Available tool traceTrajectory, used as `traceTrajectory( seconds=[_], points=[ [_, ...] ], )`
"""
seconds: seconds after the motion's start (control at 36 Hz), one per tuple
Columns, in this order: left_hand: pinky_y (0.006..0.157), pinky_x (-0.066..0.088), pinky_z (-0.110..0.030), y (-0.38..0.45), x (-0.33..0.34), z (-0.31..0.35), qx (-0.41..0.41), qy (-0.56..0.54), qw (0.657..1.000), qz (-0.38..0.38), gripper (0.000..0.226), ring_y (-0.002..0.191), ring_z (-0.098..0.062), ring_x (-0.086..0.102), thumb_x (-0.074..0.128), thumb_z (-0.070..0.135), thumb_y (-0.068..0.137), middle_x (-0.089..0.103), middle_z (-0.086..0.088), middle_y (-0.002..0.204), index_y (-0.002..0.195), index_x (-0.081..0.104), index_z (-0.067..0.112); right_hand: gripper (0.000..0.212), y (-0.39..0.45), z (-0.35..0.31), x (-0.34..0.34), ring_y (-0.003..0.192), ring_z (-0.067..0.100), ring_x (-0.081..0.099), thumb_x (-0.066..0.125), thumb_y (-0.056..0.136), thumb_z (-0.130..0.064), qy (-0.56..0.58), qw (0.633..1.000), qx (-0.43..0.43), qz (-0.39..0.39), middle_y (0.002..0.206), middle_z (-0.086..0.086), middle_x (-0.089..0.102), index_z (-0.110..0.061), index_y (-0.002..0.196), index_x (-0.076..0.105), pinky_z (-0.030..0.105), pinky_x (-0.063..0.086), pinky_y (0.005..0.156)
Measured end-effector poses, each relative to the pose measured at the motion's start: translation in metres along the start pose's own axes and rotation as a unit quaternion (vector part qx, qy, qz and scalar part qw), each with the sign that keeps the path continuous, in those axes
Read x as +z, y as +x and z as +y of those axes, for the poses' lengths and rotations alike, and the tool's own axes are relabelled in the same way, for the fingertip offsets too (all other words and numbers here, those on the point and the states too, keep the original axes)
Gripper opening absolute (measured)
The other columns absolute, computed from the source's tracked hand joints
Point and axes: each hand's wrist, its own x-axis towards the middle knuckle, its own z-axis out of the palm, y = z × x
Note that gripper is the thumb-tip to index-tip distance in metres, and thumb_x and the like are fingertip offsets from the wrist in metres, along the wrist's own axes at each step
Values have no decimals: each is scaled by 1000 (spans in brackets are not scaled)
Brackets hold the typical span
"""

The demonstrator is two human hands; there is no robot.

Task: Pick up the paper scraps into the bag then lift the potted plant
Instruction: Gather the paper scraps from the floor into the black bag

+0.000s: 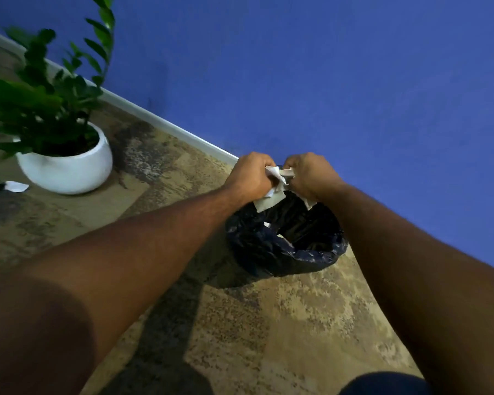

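Note:
My left hand (248,175) and my right hand (311,173) are both clenched on white paper scraps (275,185), held together just above the open mouth of a black plastic bag (285,252) that stands on the floor by the wall. A bit of white paper shows inside the bag. The potted plant (66,166), green leaves in a round white pot, stands on the floor at the left. More paper scraps (16,186) lie on the floor to the left of the pot, near the frame's left edge.
A blue wall (325,81) with a white baseboard (166,124) runs diagonally behind the bag and the plant. The floor is a mottled brown and tan carpet (268,323). Dark fabric shows at the bottom edge.

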Motion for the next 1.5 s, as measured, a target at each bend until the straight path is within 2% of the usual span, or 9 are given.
traceTrajectory(
  seconds=[0.17,0.31,0.42,0.5,0.64,0.81,1.03,1.36,1.5],
  points=[
    [62,55,-29,-1,31,8,6,-1,998,-59,11,77,-22,70,73,19,77,73,-3,81,88,73,15,12,-6,33,15,58,16,54,71,75,-17,-2,999,43,-14,63,-6,58,-27,80,66,19,35,46],
    [82,49,-27,-1,47,8,15,-5,983,-181,79,112,-18,56,81,24,69,48,-1,136,140,46,23,21,-12,51,30,66,15,55,71,73,-19,22,996,75,-51,75,-5,59,-28,90,62,21,37,55],
    [88,54,-28,-3,54,7,33,-22,965,-260,107,125,-22,49,83,17,70,27,-6,153,154,18,31,45,-15,59,34,75,13,59,83,69,-19,89,986,105,-90,84,-7,60,-27,108,61,22,41,56],
    [71,59,-23,-3,60,5,48,-13,959,-278,114,131,-24,47,82,12,71,8,5,161,155,11,37,67,-14,62,36,88,21,64,81,67,-4,121,978,120,-119,96,1,67,-22,127,56,33,54,71],
    [115,34,-49,0,65,2,67,64,965,-247,113,147,-25,26,82,24,72,6,7,163,156,7,34,72,-11,61,39,87,20,62,78,71,-1,142,972,134,-129,99,1,63,-21,134,50,28,50,67],
    [112,26,-62,0,58,-1,86,135,973,-168,97,140,-28,34,72,27,78,33,-4,151,155,14,30,35,-2,53,43,94,26,63,55,81,-2,70,992,102,-27,102,5,68,-19,110,65,30,45,73],
    [96,43,-48,-7,12,-8,72,126,988,-51,41,118,-31,50,52,16,88,49,-7,119,128,49,20,13,20,6,44,84,34,61,53,87,-18,54,994,46,78,91,13,68,-15,92,65,34,47,69],
    [104,45,-44,-35,-117,-94,-81,229,967,-83,42,124,-32,50,55,20,89,50,-15,134,130,51,10,17,40,-125,63,77,30,59,50,97,-25,-8,994,-107,18,89,9,67,-16,92,64,42,56,70],
    [107,41,-39,-67,-175,-139,-107,276,949,-113,45,127,-33,52,55,30,91,52,-18,137,132,53,11,16,38,-191,78,72,20,56,55,95,-23,-33,983,-180,-27,86,5,66,-19,82,63,28,43,62]
  ],
)
